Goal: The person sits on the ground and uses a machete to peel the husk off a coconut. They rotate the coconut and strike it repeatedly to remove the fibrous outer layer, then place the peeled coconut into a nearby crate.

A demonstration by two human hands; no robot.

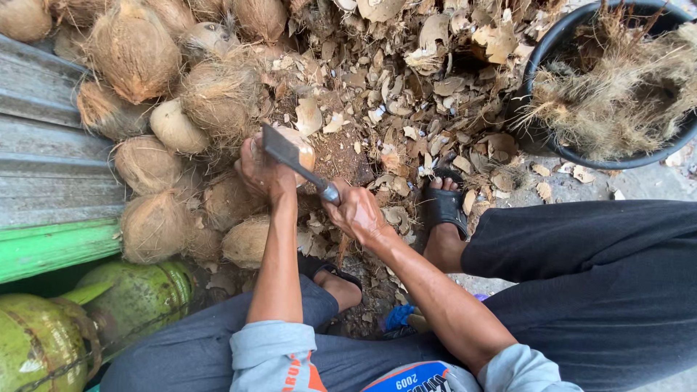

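I'm looking straight down past my knees, and my left hand (263, 171) is wrapped around a pale, partly husked coconut (299, 147), pinning it against the ground in front of the heap. My right hand (358, 212) is clenched tight on the handle of a cleaver (294, 160), its dark blade angled up and to the left so it lies right across the top of that coconut, touching it as far as I can tell. Just left of my hands sits the pile of brown fibrous coconuts (156, 160), packed against a grey corrugated sheet (43, 138) with a green edge below it. Broken shell chips (406, 94) carpet the ground ahead of me. Upper right there's a black tub (541, 62) stuffed with husk fibre. My foot in a black sandal (444, 207) rests just right of my right hand, and green gas cylinders (80, 319) stand at lower left.
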